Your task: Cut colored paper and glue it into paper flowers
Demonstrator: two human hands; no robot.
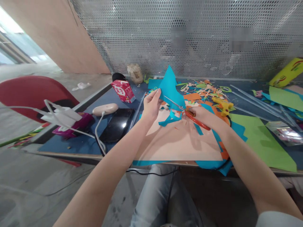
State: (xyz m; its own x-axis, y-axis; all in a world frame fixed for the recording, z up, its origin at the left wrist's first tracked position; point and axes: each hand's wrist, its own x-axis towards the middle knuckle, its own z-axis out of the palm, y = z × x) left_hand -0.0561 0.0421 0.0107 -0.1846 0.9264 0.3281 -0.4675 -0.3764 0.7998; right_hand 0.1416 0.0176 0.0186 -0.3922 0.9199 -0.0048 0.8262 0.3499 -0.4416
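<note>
My left hand [151,104] pinches the left edge of a blue paper sheet [170,88] and holds it upright above the table. In my right hand [201,114] are red-handled scissors [189,114], fingers through the handles. Their blades reach up and left into the blue sheet's lower edge. A curled blue strip [169,119] hangs from the cut. Both hands hover over a large peach sheet [180,140] lying flat on the blue table [78,146].
Orange and green paper scraps [201,90] litter the table behind the hands, near a yellow glue gun [223,105]. Green sheets [262,138] lie right. A black phone [117,126], white mouse [105,109], red carton [123,90] and white charger [62,116] sit left. A perforated metal screen [189,37] backs the table.
</note>
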